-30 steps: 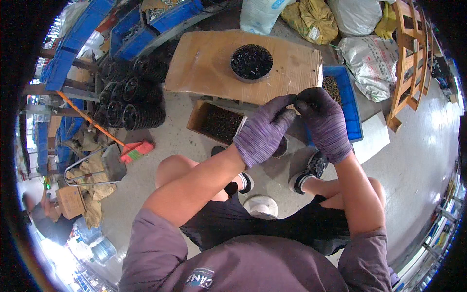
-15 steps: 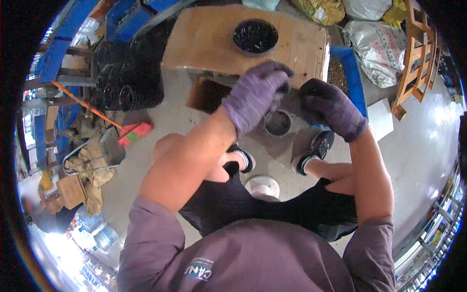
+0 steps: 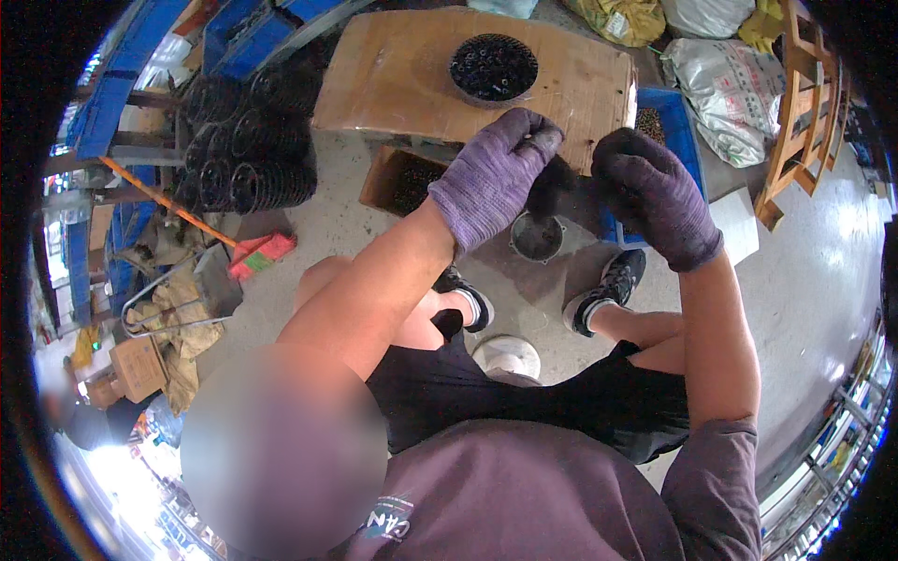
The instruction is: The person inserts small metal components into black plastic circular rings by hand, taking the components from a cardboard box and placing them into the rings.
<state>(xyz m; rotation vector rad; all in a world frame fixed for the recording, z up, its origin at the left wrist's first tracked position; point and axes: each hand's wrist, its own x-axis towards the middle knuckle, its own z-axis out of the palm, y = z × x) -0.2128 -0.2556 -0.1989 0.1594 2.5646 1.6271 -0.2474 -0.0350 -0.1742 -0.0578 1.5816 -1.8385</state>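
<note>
Both my hands wear purple knit gloves with dark palms, raised at the near edge of a large cardboard box (image 3: pixel 402 79). My left hand (image 3: pixel 494 179) is closed, its thumb and fingertips pressed together; whatever sits in the pinch is too small to make out. A short way to its right, my right hand (image 3: pixel 657 198) is curled closed, its fingertips turned inward and any content hidden. On the box beyond them rests a black round mesh basket (image 3: pixel 494 67) full of small black ring-like parts. Below, on the floor, a round metal container (image 3: pixel 538 237) stands between my feet.
Beneath the box's near edge is an open carton (image 3: pixel 382 178) of small parts. A blue crate (image 3: pixel 690 154) with small brownish pieces stands right of the box. Stacked black coils (image 3: pixel 271 187), a red-headed broom (image 3: pixel 262 254), sacks (image 3: pixel 725 98) and a wooden pallet (image 3: pixel 795 122) lie around.
My right hand has shifted slightly up and to the right, away from my left. The left fingers remain pinched, with the hand turned a little.
</note>
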